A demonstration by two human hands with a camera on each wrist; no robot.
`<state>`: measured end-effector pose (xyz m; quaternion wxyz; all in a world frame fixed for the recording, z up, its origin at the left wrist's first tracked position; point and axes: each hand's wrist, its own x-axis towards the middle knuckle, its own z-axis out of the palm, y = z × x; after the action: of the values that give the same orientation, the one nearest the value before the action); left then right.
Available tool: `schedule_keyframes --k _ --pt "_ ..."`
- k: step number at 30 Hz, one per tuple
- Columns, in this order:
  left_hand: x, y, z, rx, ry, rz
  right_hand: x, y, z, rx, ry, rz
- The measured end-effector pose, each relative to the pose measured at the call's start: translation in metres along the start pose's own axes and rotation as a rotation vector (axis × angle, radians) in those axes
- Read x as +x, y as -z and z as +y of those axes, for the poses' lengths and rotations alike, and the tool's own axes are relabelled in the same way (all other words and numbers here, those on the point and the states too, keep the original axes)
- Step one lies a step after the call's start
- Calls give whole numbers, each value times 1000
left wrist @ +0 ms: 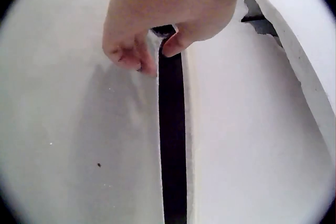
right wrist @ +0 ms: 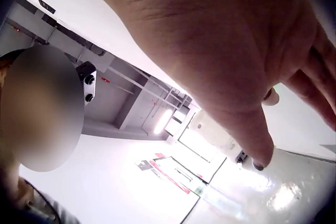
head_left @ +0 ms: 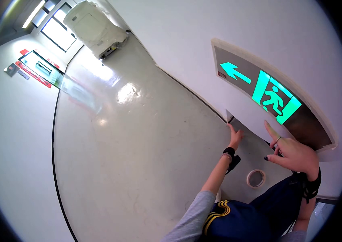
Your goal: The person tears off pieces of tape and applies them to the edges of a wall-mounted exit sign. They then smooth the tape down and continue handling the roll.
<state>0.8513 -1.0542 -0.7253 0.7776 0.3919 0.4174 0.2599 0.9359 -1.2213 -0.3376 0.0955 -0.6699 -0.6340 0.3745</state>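
Note:
My left hand (head_left: 235,136) reaches low to the foot of the white wall, at a corner of the black skirting. In the left wrist view its thumb touches the black skirting strip (left wrist: 172,129), and its fingers (left wrist: 139,61) bend down at the strip's pale edge, on the floor side. My right hand (head_left: 298,155) is raised beside the wall, just below a dark exit sign (head_left: 312,125) with a green arrow and running figure. Its index finger points up along the wall and its thumb stands out. No object shows in the right hand.
A roll of tape (head_left: 256,178) lies on the grey floor near the knees. Pale tape borders the sign. A bulky cream machine (head_left: 92,26) in clear wrapping stands down the corridor. A broken wall edge (left wrist: 262,22) shows beside the left hand.

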Motion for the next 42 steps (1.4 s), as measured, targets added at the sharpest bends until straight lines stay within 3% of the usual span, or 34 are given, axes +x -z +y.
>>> schedule_keyframes --k 6,7,8,11,19,24,31,36,42 --pt "13 7 -21 34 -141 154 1 -1 6 -80 59 29" --pt "12 11 -18 135 -118 132 1 0 3 -140 20 20" --pt "0 11 -14 38 -148 81 1 -6 9 -132 15 73" --pt "-18 13 6 206 -135 72 -3 -6 5 -183 -59 43" --pt "-27 7 30 141 -12 71 -7 -6 4 -154 -163 -21" --pt "-32 -6 38 124 15 72 -6 -11 11 -214 -80 27" --pt "-32 -10 38 19 69 32 -4 -9 8 -179 -131 -8" --pt "-24 -5 30 -5 84 1 -5 -17 16 -210 -19 100" --pt "-24 4 26 40 85 6 -4 -11 12 -227 -114 -23"
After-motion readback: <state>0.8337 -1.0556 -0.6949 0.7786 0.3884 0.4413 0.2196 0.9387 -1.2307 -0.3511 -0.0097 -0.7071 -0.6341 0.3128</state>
